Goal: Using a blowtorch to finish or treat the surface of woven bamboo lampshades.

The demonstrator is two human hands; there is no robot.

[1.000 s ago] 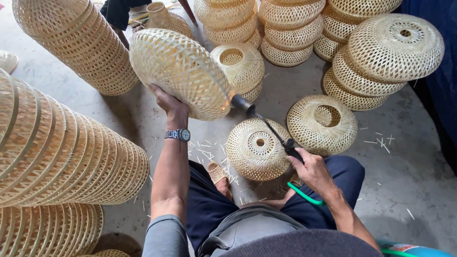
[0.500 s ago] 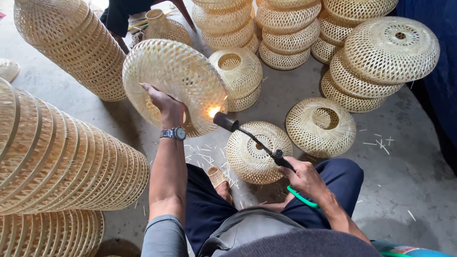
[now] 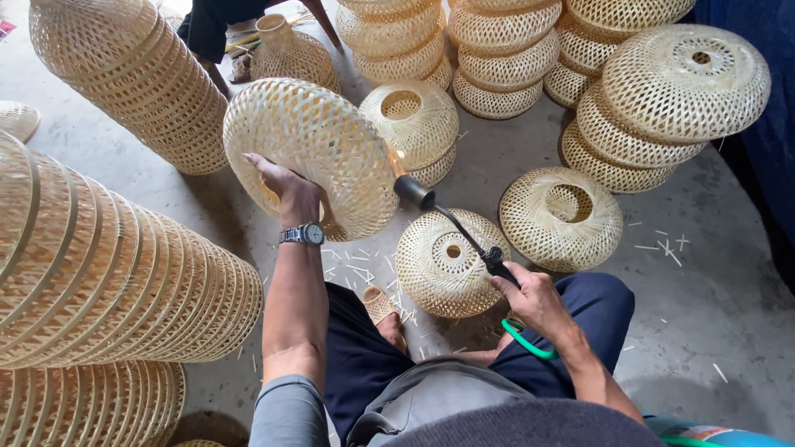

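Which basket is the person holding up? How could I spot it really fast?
Start at the tall stack of baskets at top left and look right. The woven basket held up by the left hand has a wristwatch just below. Only this one is off the floor, with the torch flame touching its edge.

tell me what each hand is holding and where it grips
Left hand holds a woven bamboo lampshade by its rim. Right hand holds a gas torch at its rear, handle end.

One head-worn camera looks steeply down, close over the lap and concrete floor [image 3: 729, 306].
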